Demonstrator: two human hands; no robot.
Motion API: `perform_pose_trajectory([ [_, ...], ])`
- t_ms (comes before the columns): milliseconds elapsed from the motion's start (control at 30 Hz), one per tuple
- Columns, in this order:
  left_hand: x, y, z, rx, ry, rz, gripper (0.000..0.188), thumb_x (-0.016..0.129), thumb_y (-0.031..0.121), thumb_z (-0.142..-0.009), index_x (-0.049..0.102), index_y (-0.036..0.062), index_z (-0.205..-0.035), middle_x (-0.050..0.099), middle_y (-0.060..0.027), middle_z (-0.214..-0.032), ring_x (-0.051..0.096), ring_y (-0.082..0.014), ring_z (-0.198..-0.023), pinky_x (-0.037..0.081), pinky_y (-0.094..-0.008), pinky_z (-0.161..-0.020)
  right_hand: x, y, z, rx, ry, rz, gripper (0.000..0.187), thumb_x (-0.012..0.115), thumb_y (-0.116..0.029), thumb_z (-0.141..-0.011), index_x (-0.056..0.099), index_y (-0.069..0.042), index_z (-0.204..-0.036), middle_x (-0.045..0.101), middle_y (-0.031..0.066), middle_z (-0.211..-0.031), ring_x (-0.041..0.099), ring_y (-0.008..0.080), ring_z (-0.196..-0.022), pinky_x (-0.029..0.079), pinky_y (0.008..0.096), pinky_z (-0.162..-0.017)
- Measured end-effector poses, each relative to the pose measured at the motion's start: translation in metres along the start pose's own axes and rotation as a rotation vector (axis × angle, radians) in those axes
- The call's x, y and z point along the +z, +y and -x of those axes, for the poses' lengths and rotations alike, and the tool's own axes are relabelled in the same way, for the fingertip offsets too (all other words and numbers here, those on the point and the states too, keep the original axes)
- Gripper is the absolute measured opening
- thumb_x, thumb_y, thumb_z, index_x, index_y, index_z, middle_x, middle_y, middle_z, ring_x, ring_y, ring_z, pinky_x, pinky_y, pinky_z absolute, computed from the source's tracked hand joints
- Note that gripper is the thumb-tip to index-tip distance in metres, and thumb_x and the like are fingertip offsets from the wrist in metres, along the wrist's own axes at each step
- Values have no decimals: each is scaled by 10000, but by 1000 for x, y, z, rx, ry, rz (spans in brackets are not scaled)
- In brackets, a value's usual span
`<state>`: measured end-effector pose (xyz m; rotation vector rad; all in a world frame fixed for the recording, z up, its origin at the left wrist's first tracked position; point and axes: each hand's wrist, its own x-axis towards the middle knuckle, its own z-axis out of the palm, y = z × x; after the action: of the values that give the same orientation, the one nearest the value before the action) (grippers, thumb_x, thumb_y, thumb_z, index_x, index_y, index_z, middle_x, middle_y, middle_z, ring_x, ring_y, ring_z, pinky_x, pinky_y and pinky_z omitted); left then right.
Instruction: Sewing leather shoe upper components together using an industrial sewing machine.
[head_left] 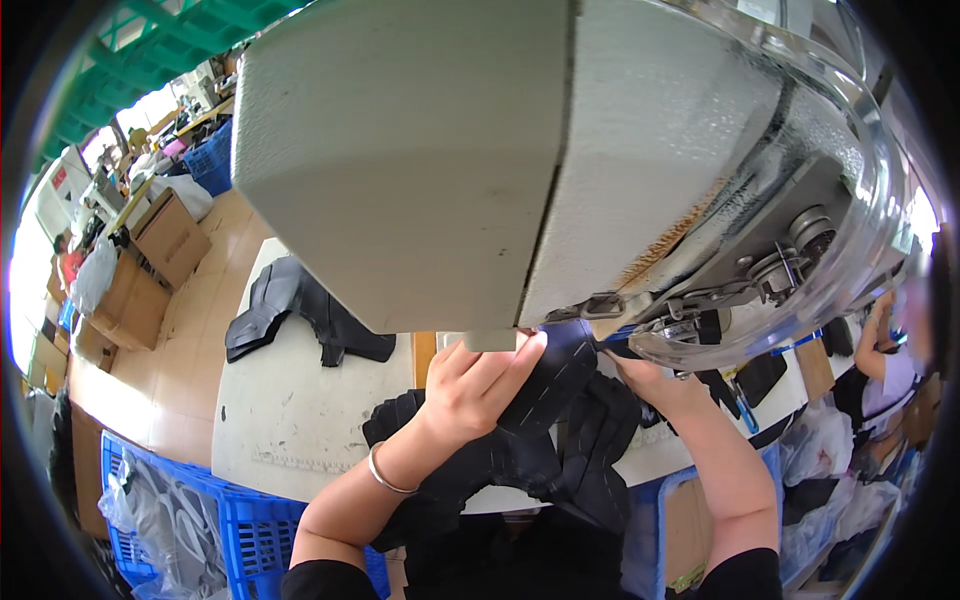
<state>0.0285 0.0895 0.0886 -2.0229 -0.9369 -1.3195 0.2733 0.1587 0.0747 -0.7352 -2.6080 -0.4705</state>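
A large white sewing machine head [400, 170] fills the upper middle and hides the spot under its needle. Under it is a black piece of sheet material [550, 388] with a dashed light line, like leather or stiff fabric. At the piece's left edge, my left hand [465, 390] has its fingers closed on it, the tips against the machine's lower edge. On the other side, my right hand [655, 385] reaches beneath the machine, its fingers mostly hidden. A heap of joined black pieces [500, 465] hangs over the table's near edge toward my lap.
More black pieces [300, 312] lie on the white table [270, 420] to the left. Blue-handled scissors [745, 405] rest at the right. A blue crate [255, 540] stands at the lower left, cardboard boxes [130, 300] beyond. Another person [885, 360] sits at far right.
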Motion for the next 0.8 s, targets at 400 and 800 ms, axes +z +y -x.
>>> perform_pose_trajectory([
  [400,-1,-1,13,-145,-45,158,421,737,90,-587,711,40,-1004,634,-81,-896,605,-225,-785,510,-316,-673,-25,-34,-5,81,79,-176,317,642,-85,-755,693,-117,-1066,689,85,-958,662,266,-909,523,387,-774],
  [800,-9,57,4,-836,66,228,343,744,68,-739,640,33,-1064,651,-73,-938,614,-238,-884,496,-370,-784,-12,7,42,1097,-151,-1778,231,506,-200,-960,583,-13,-1071,637,111,-943,642,231,-831,530,376,-691],
])
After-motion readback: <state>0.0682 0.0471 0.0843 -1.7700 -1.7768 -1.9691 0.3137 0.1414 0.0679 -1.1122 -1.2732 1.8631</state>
